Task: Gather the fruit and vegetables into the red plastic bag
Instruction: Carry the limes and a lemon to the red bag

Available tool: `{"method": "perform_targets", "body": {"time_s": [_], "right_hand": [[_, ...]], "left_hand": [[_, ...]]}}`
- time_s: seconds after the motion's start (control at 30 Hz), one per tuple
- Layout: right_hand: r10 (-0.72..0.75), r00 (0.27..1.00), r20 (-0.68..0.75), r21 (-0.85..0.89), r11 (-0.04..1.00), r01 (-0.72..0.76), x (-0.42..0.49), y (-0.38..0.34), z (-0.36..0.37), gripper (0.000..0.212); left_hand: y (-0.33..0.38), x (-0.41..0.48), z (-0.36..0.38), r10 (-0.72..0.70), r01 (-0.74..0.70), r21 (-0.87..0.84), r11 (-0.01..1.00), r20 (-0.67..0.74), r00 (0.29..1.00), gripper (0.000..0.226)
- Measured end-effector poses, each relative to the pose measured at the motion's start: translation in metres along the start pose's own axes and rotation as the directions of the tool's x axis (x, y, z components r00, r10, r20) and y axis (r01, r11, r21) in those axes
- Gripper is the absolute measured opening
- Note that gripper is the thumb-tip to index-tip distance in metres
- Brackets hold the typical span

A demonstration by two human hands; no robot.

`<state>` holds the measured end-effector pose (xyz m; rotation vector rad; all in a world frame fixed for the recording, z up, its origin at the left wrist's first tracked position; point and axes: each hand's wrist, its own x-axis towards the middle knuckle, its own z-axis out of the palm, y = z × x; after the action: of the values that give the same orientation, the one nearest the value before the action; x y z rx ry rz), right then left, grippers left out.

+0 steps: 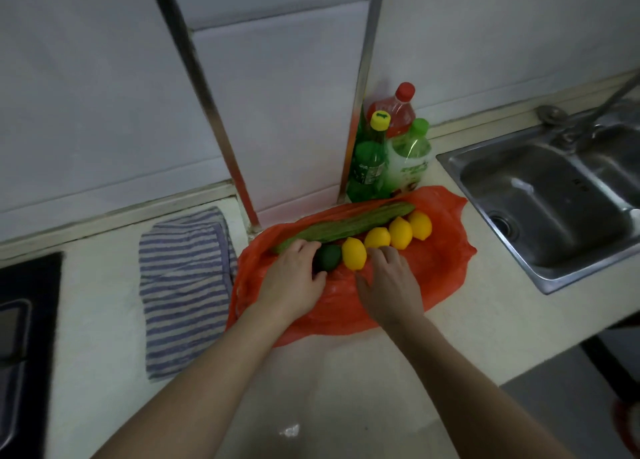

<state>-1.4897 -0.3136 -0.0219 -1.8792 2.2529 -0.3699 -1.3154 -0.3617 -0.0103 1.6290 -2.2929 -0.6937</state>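
A red bag [440,268] is lying spread on the counter [346,389], carrying a cucumber [346,226], four lemons [400,232] and a lime [328,257]. The left hand [292,282] is cupping the lime, thumb against its 6 o'clock side. The right hand [389,285] is resting on the bag, fingertips just beside the lemons. From the bag, a towel [183,285] is lying at 9 o'clock, bottles [391,147] are standing at 12, and a sink [540,199] is sitting at 2.

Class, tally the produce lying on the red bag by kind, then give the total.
Yellow lemons: 4
Long green gourd: 1
Small dark green fruit: 1
Total: 6
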Motion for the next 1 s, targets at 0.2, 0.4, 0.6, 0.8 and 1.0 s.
{"method": "perform_targets", "body": {"time_s": [0.2, 0.4, 0.6, 0.8, 1.0], "right_hand": [[0.012, 0.998, -0.067, -0.108, 0.994, -0.019, -0.041, -0.029, -0.043, 0.045], [0.007, 0.989, -0.146, -0.136, 0.990, -0.027, -0.086, -0.060, -0.091, 0.041], [-0.074, 0.966, -0.246, -0.137, 0.990, 0.040, -0.133, -0.080, -0.130, 0.040], [-0.116, 0.959, -0.260, -0.107, 0.990, 0.091, -0.184, -0.092, -0.156, 0.050], [-0.146, 0.955, -0.258, -0.099, 0.987, 0.124, -0.247, -0.107, -0.171, 0.052]], "left_hand": [[0.002, -0.040, -0.042, 0.127, -0.124, 0.064, 0.990, -0.039, 0.991, 0.053], [0.007, -0.086, -0.094, 0.210, -0.193, 0.176, 0.965, -0.086, 0.974, 0.050], [0.020, -0.140, -0.136, 0.266, -0.228, 0.217, 0.949, -0.165, 0.950, 0.044], [0.028, -0.198, -0.161, 0.263, -0.215, 0.246, 0.945, -0.185, 0.947, 0.050], [0.036, -0.273, -0.170, 0.216, -0.161, 0.263, 0.951, -0.195, 0.957, 0.051]]}}
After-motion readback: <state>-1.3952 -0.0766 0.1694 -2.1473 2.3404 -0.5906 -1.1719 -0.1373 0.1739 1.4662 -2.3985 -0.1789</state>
